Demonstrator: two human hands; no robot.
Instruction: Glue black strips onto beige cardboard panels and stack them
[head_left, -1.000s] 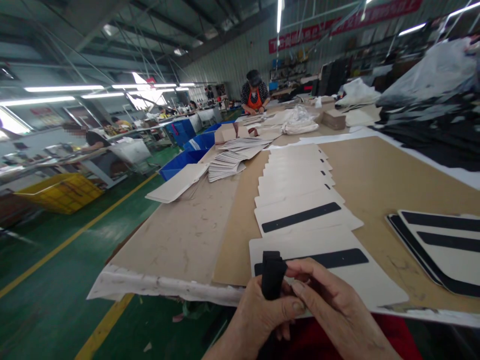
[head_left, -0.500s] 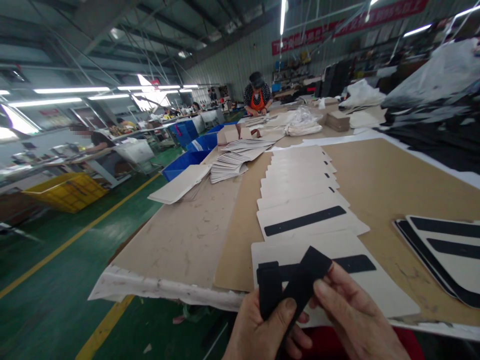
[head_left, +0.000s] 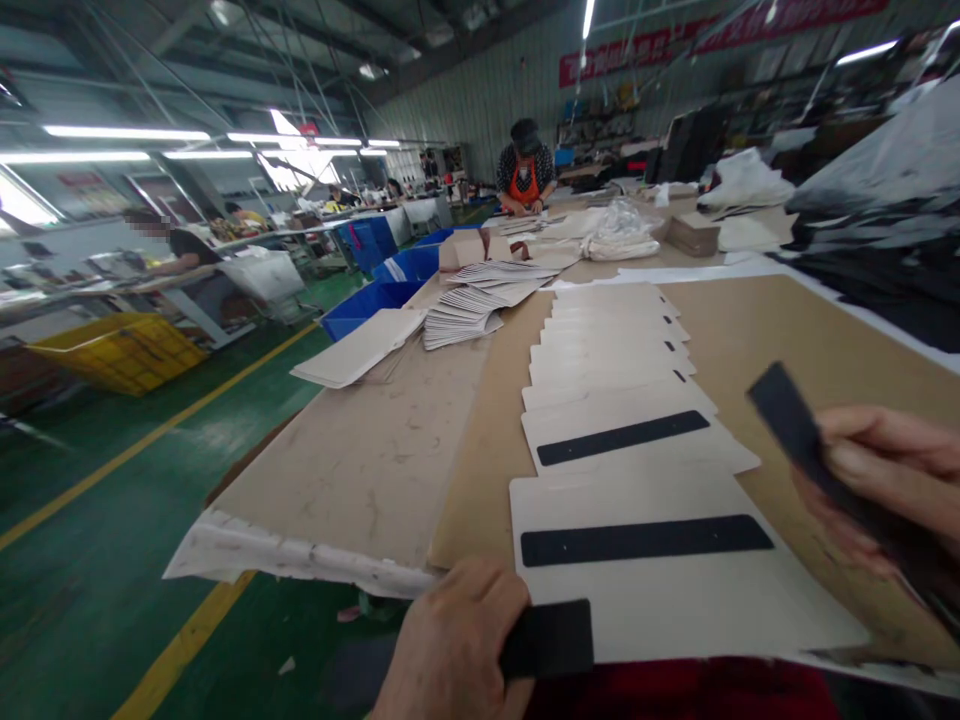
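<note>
Clutching black strips (head_left: 553, 638), the left hand (head_left: 457, 640) and right hand (head_left: 889, 475) flank the nearest pale panel (head_left: 652, 605).

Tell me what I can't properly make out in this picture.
All in the head view:
First black strip: the part inside the left hand is hidden by that hand.
Second black strip: blurred, and partly covered by the right hand, so I can't count its layers.
Rear pale panels: mostly covered by those overlapping in front.
Red banner: lettering too blurred to read.
</note>
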